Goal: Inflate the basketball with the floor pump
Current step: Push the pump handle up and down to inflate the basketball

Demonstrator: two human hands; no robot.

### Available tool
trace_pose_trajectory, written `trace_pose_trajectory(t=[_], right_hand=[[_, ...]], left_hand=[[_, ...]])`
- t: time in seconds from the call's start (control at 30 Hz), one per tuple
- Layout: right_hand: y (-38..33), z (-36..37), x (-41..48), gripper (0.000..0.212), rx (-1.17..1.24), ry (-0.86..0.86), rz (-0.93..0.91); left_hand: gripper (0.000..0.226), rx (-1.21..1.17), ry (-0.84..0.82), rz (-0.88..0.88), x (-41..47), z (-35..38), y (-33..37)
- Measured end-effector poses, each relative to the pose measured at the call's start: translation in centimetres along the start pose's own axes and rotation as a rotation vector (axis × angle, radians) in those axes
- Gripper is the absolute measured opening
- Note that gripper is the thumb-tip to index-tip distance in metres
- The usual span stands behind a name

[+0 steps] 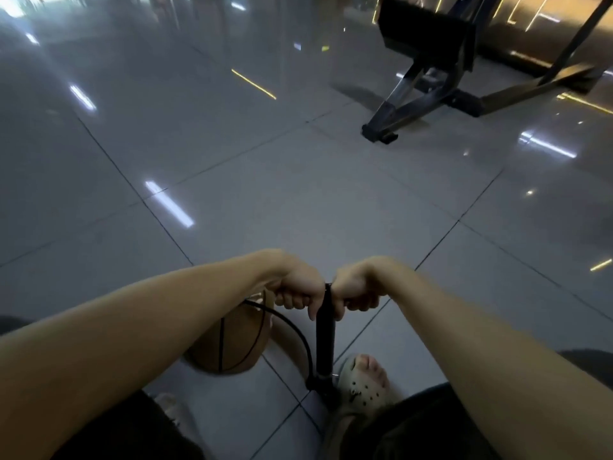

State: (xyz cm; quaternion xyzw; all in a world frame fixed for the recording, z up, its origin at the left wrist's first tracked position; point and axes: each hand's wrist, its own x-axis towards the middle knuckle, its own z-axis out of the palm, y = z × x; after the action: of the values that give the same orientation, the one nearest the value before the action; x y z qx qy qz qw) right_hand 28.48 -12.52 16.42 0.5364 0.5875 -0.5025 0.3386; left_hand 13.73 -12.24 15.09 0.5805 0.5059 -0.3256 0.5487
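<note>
Basketball [229,346] on tiled floor [298,194], just left of the floor pump [324,340]; part of it is hidden under the left forearm. Black hose [298,330] arcs from the pump's base up toward the ball's top; valve joint not visible. Left hand [300,288] and right hand [360,292] each clenched round the handle, one on either side of the shaft, likely to keep the push straight down. Handle sits close above the barrel, so judged near the bottom of a stroke. Foot in perforated clog [365,383] just right of the pump's base, apparently steadying it. Dark gym-machine frame [431,94] well beyond the pump.
</note>
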Motion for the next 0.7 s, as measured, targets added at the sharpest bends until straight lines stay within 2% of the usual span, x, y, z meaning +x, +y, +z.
trace_pose_trajectory(t=[0.17, 0.27, 0.43, 0.53, 0.7], right_hand=[[0.1, 1.7, 0.2, 0.023, -0.034, 0.005, -0.005], [-0.4, 0.6, -2.4, 0.026, -0.051, 0.003, 0.017], [-3.0, -7.2, -11.6, 0.043, 0.001, 0.079, -0.055], [-3.9, -10.3, -15.3, 0.045, 0.026, 0.099, -0.087], [-1.7, -8.0, -9.7, 0.048, 0.008, 0.011, -0.019]], left_hand=[[0.05, -0.013, 0.001, -0.021, -0.2, 2.0, -0.2], [0.043, 0.031, 0.018, -0.025, -3.2, 1.4, 1.3], [0.043, -0.002, 0.093, 0.072, -12.9, -5.4, 4.2], [0.047, -0.004, 0.139, 0.151, -16.5, -8.3, 5.4], [0.046, -0.001, 0.052, 0.086, -10.5, -6.5, 4.5]])
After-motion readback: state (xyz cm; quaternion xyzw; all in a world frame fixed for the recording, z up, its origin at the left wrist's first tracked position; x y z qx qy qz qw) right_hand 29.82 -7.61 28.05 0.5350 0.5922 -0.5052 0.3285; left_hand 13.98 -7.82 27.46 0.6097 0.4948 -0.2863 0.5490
